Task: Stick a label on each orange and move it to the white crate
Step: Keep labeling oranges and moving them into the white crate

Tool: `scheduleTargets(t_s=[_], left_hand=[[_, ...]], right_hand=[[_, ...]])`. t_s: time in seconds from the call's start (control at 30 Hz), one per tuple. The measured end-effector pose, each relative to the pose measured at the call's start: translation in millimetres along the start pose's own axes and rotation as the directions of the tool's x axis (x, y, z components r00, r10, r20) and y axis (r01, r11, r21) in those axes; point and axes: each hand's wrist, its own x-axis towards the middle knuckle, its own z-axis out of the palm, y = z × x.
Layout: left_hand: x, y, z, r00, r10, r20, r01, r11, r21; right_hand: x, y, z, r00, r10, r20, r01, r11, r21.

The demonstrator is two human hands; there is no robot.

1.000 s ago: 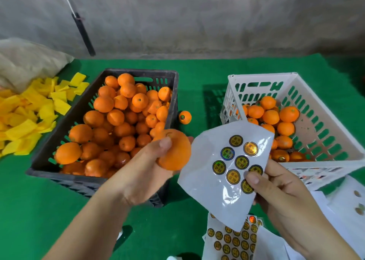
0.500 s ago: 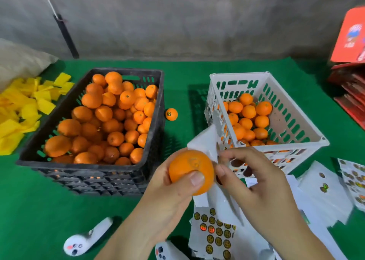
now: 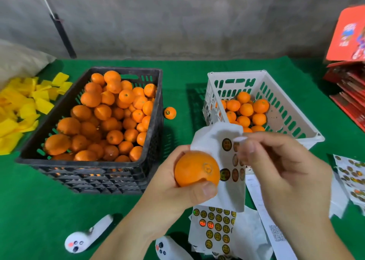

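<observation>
Orange (image 3: 194, 168) in left hand (image 3: 173, 188); sticker sheet (image 3: 227, 160) hides white crate (image 3: 296, 121) front.

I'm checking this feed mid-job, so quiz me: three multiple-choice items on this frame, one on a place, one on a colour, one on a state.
1. Where does the loose orange lie?
A. on the green cloth between the two crates
B. inside the white crate
C. on the yellow wrappers

2. What colour is the crate heaped with oranges?
A. white
B. black
C. red

3. What is the left hand doing?
A. resting flat on the cloth
B. gripping the held orange
C. holding a controller

Answers:
1 A: it sits on the cloth just right of the black crate.
2 B: its walls are black.
3 B: thumb and fingers curl round the fruit, while the right hand holds the sticker sheet.
</observation>
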Motion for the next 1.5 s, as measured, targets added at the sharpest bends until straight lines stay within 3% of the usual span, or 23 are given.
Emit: scheduleTargets(t_s=[0.1,0.27,0.43,0.5,0.57,0.63,0.7,0.8,0.9,0.97,1.03,1.07,1.17,1.23,1.3,1.33,1.4,1.5], left_hand=[[1,-7,3,0.998,-0.033,0.052,0.032,0.999,0.016],[2,-13,2,0.99,-0.055,0.127,0.044,0.995,0.086],[-8,-16,-3,0.983,-0.095,0.156,0.095,0.995,0.004],[-1,-6,5,0.978,-0.119,0.169,0.126,0.991,-0.036],[13,4,13,0.964,-0.257,0.069,0.264,0.958,-0.113],[19,-3,10,0.938,-0.347,-0.011,0.326,0.892,-0.314],[24,-5,10,0.898,-0.439,0.036,0.407,0.796,-0.448],[15,-23,-2,0.894,-0.447,0.041,0.407,0.769,-0.493],[25,-28,-1,0.906,-0.412,-0.097,0.334,0.836,-0.436],[27,-31,-6,0.906,-0.358,-0.226,0.266,0.897,-0.352],[28,-29,-14,0.917,-0.307,-0.255,0.222,0.924,-0.313],[30,-27,-17,0.929,-0.279,-0.245,0.203,0.934,-0.294],[39,-20,-28,0.968,-0.17,-0.186,0.119,0.959,-0.259],[47,-15,-35,0.983,-0.099,-0.157,0.065,0.975,-0.21],[55,-10,-42,0.989,-0.045,-0.138,0.029,0.992,-0.119],[59,-7,-45,0.989,-0.025,-0.147,0.017,0.998,-0.057],[68,-1,-54,0.983,0.017,-0.181,0.006,0.992,0.122],[89,6,-83,0.979,0.125,-0.16,-0.063,0.937,0.344]], right_hand=[[-5,-10,8,0.934,-0.266,0.239,0.306,0.94,-0.149],[-1,-7,-4,0.808,-0.176,0.563,0.35,0.911,-0.218],[-1,3,-21,0.635,-0.067,0.77,0.405,0.877,-0.258],[-5,8,-18,0.615,-0.001,0.789,0.385,0.873,-0.299],[-6,11,-14,0.662,-0.025,0.749,0.37,0.88,-0.297],[-5,14,-12,0.696,-0.082,0.713,0.398,0.871,-0.288],[-5,17,-12,0.697,-0.141,0.703,0.458,0.841,-0.286],[-4,21,-12,0.69,-0.216,0.691,0.483,0.848,-0.217],[6,29,-18,0.759,-0.24,0.606,0.383,0.916,-0.118],[25,42,-25,0.846,-0.196,0.496,0.327,0.925,-0.193],[48,62,-32,0.939,-0.064,0.339,0.181,0.927,-0.328],[56,72,-33,0.962,0.067,0.265,0.034,0.933,-0.358],[58,93,-31,0.883,0.414,0.22,-0.359,0.899,-0.251],[43,94,-18,0.738,0.547,0.394,-0.566,0.821,-0.079],[21,93,1,0.561,0.505,0.656,-0.733,0.671,0.11],[12,91,11,0.511,0.465,0.723,-0.774,0.614,0.153],[2,90,26,0.53,0.479,0.7,-0.79,0.579,0.203],[2,94,34,0.662,0.538,0.521,-0.727,0.631,0.272]])
